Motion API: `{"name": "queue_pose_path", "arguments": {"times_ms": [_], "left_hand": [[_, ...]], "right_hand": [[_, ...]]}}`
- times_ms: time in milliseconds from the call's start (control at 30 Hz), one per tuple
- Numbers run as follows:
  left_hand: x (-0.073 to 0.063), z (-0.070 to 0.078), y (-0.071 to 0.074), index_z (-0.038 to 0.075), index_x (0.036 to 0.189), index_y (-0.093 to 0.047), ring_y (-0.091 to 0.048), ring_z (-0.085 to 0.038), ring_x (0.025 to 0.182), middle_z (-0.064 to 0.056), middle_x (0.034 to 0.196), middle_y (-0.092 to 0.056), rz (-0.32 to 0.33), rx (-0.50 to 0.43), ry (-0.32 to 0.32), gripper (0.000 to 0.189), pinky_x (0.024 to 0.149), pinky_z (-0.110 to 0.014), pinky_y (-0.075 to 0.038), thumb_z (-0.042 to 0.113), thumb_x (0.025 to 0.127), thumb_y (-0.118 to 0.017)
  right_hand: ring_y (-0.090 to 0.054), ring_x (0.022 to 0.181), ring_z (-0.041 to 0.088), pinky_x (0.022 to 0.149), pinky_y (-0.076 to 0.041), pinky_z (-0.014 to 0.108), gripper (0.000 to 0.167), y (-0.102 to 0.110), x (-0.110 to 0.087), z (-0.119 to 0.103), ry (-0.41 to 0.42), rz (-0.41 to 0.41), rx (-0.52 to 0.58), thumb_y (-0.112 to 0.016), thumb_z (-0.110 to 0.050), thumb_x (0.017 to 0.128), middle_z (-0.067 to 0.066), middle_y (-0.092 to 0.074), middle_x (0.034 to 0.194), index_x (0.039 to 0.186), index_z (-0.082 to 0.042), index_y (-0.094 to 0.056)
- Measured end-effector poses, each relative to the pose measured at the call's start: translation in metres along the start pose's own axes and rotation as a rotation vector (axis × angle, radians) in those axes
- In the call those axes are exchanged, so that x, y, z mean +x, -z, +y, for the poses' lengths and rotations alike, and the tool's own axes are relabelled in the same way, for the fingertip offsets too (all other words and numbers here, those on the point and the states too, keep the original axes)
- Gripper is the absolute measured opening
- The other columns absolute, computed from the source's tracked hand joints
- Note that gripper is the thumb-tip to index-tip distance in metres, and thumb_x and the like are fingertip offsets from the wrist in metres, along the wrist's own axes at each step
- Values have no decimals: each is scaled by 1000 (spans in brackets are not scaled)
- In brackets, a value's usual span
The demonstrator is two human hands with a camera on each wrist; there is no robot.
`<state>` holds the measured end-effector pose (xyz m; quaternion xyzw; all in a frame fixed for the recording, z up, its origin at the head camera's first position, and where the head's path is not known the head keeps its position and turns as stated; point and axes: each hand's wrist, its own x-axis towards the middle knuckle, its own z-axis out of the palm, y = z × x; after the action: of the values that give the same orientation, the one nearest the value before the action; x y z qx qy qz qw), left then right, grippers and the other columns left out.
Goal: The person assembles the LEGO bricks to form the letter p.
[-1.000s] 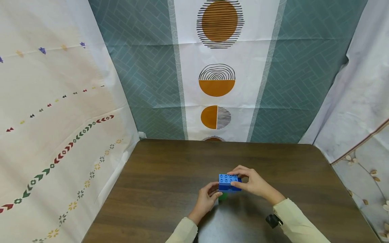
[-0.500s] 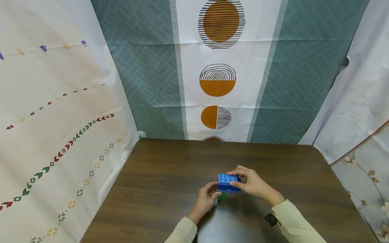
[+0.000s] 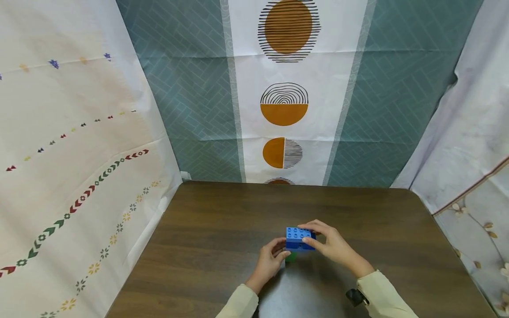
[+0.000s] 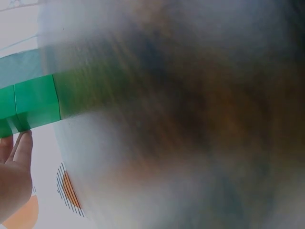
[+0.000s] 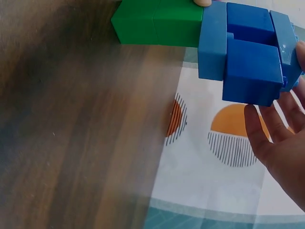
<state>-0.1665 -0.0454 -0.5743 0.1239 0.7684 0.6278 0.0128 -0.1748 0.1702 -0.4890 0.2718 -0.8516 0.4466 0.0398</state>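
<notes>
A stack of toy building bricks stands upright near the middle of the table. Its lower part is two green bricks (image 4: 37,101); above them come light blue and dark blue bricks (image 5: 252,71), topped by a studded blue brick (image 3: 297,232). With curled fingers, my left hand (image 3: 267,264) holds the stack low on its left side; its fingertips meet the green part in the left wrist view. My right hand (image 3: 336,245) grips the upper blue bricks from the right, thumb in front and fingers behind. The palm sides of both hands are partly hidden in the head view.
The brown wooden table (image 3: 222,207) has a glossy top that reflects the bricks. Patterned cloth (image 3: 191,88) hangs behind it, with white cloths (image 3: 79,132) at the sides. A black wrist device (image 3: 355,297) sits at the right cuff.
The right hand's wrist and knuckles have dropped slightly, with the fingers still on the blue bricks. The left hand and the stack look nearly unmoved.
</notes>
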Motion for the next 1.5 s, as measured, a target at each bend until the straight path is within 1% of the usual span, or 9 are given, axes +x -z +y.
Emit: {"name": "queue_pose_path", "arguments": {"times_ms": [233, 400, 633, 900, 1067, 1167, 1300, 1400, 1500], "left_hand": [[0, 0, -3, 7, 120, -62, -62, -23, 111, -10, 119, -65, -7, 7, 50, 30, 92, -31, -52, 8, 90, -66], [-2, 2, -3, 4, 119, -63, -62, -25, 110, -12, 118, -65, 5, 3, 40, 30, 92, -31, -52, 6, 90, -66], [-4, 2, -2, 2, 119, -62, -61, -28, 111, -15, 118, -64, 12, -35, 32, 31, 92, -31, -52, 4, 89, -67], [-3, -1, 0, 1, 120, -62, -62, -28, 110, -12, 115, -63, 24, -15, 4, 33, 91, -28, -52, 3, 88, -68], [-2, -1, 1, 1, 120, -63, -62, -30, 108, -12, 113, -63, 31, -29, -11, 33, 89, -26, -53, 4, 88, -69], [-2, 0, 2, -1, 120, -63, -63, -30, 106, -13, 111, -64, 35, -33, -28, 33, 87, -26, -54, 4, 88, -68], [-2, 1, 3, -3, 122, -61, -63, -31, 106, -15, 111, -64, 36, -36, -33, 35, 86, -28, -55, 4, 88, -68], [-1, 2, 3, -3, 123, -61, -63, -30, 105, -15, 111, -64, 39, -40, -23, 36, 86, -27, -54, 5, 89, -68], [-3, 19, 6, -5, 122, -61, -63, -32, 104, -17, 110, -64, 44, -35, -16, 35, 87, -29, -55, 4, 89, -67]], "right_hand": [[-59, 97, 11, 83, -55, 41, 34, -2, -10, 6, -50, 51, 49, -66, -17, 92, 0, -63, 114, 126, -12, -61], [-62, 96, 13, 82, -56, 42, 36, -3, -18, 12, -35, 70, 70, -66, -12, 92, 5, -63, 115, 126, -4, -59], [-62, 101, 15, 83, -56, 37, 37, -3, -29, 21, -34, 102, 89, -67, -7, 90, 8, -63, 114, 126, -5, -58], [-59, 108, 6, 89, -54, 36, 35, -7, -34, 29, -12, 100, 166, -64, -4, 91, 13, -61, 118, 126, -3, -56], [-58, 108, 1, 90, -51, 22, 34, -10, -32, 30, -40, 124, 210, -64, -4, 91, 15, -61, 117, 124, -2, -57], [-60, 106, 3, 89, -49, 15, 34, -12, -31, 31, -39, 138, 233, -64, -2, 91, 19, -61, 116, 124, 2, -56], [-61, 106, 7, 87, -50, 15, 35, -14, -29, 31, -45, 154, 238, -63, -3, 92, 19, -62, 117, 126, 3, -55], [-61, 106, 9, 88, -50, 17, 38, -14, -28, 29, -86, 159, 236, -63, -9, 93, 15, -62, 120, 129, -2, -55], [-61, 107, 12, 89, -50, 17, 40, -15, -26, 29, -106, 165, 241, -62, -11, 94, 12, -61, 123, 132, -5, -53]]}}
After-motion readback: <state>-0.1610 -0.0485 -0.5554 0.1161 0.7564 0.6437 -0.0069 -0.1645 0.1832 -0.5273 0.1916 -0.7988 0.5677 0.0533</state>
